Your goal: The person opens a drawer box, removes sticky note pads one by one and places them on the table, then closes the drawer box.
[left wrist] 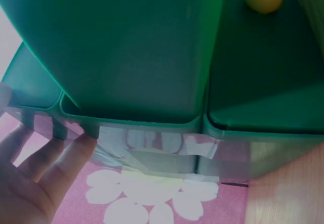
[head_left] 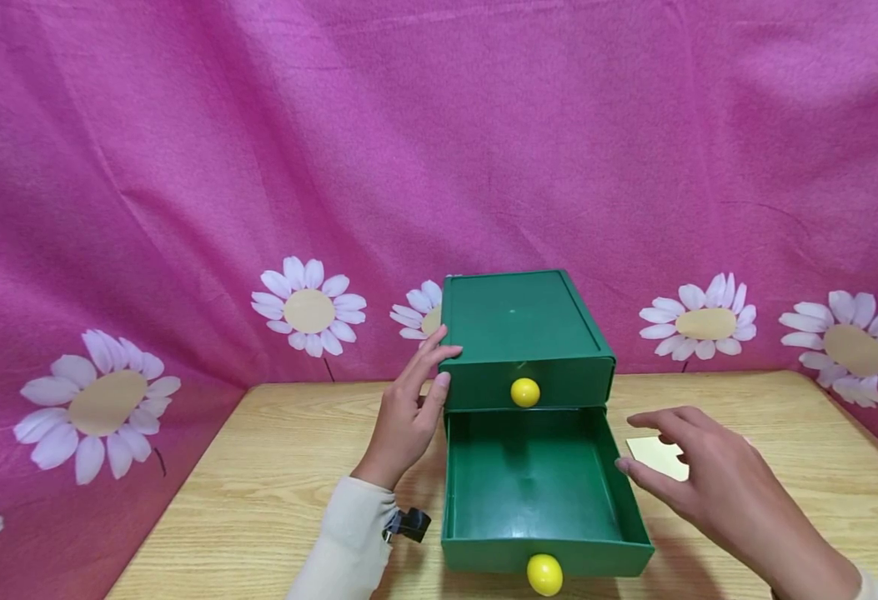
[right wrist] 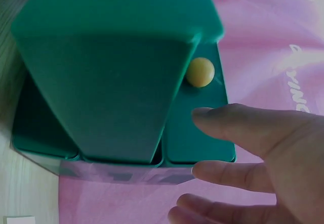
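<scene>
A green drawer cabinet (head_left: 521, 317) stands on the table. Its upper drawer, with a yellow knob (head_left: 524, 392), is closed. The drawer below it (head_left: 499, 556) is pulled well out and holds nothing; a yellow knob (head_left: 544, 575) sits on its front. Another closed drawer (left wrist: 268, 82) shows beyond it in the left wrist view. My left hand (head_left: 408, 408) rests its extended fingers on the cabinet's upper left side and edge. To the right of the pulled-out drawer, my right hand (head_left: 724, 475) hovers with fingers apart and nothing in them.
A pale yellow square of paper (head_left: 656, 457) lies on the wooden table (head_left: 258, 475), partly behind my right hand. A pink cloth with large white daisies (head_left: 484, 150) hangs around the back and sides. A black strap (head_left: 408, 525) is at my left wrist.
</scene>
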A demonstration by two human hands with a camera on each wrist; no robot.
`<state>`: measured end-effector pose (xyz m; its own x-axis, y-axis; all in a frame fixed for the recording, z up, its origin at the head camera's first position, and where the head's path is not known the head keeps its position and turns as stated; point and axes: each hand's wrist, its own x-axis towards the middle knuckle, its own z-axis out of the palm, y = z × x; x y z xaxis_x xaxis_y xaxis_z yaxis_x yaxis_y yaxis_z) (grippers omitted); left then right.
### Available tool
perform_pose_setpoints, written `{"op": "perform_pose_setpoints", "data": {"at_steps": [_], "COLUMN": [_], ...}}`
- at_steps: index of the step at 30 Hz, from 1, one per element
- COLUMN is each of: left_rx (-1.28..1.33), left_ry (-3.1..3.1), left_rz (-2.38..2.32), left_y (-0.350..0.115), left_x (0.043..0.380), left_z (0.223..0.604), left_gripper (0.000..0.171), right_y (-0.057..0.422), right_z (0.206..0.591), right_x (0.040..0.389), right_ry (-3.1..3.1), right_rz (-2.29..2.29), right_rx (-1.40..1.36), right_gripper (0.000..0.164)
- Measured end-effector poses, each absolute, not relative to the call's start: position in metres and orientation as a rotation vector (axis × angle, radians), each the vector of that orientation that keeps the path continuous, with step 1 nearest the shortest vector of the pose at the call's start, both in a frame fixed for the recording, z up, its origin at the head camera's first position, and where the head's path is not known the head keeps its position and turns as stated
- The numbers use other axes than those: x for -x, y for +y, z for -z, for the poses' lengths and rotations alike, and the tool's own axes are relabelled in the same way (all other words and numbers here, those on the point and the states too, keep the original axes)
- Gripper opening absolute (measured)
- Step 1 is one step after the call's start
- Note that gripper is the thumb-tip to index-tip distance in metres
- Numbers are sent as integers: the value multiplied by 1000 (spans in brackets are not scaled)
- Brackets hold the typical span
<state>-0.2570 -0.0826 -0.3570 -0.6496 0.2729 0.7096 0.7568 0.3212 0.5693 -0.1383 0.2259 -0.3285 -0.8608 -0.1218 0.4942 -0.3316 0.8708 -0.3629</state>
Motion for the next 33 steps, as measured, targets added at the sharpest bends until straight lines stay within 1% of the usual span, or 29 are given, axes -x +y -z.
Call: {"op": "perform_pose_setpoints", "data": {"at_steps": [3, 12, 18, 27, 33], "left_rx": [892, 883, 882, 874, 875], "left_ry": [-2096, -2101, -2099, -2105, -2102], "left_rz": [1299, 1314, 1316, 1317, 1316], "left_y": [-81, -77, -77, -77, -77], "left_x": [253, 228, 228, 228, 228], "left_z": [354, 330, 329, 330, 330], "left_gripper": [35, 33, 33, 33, 33], "right_y": [222, 210, 201, 189, 181], "right_z": [326, 318, 317, 322, 321], "right_x": [134, 120, 114, 105, 97], "right_ry": [-2571, -2611, -2618, -2498, -2533], "right_rz": [-605, -638, -640, -510, -565], "right_rx": [-346, -354, -375, -504, -550], "right_gripper": [47, 49, 49, 51, 50]}}
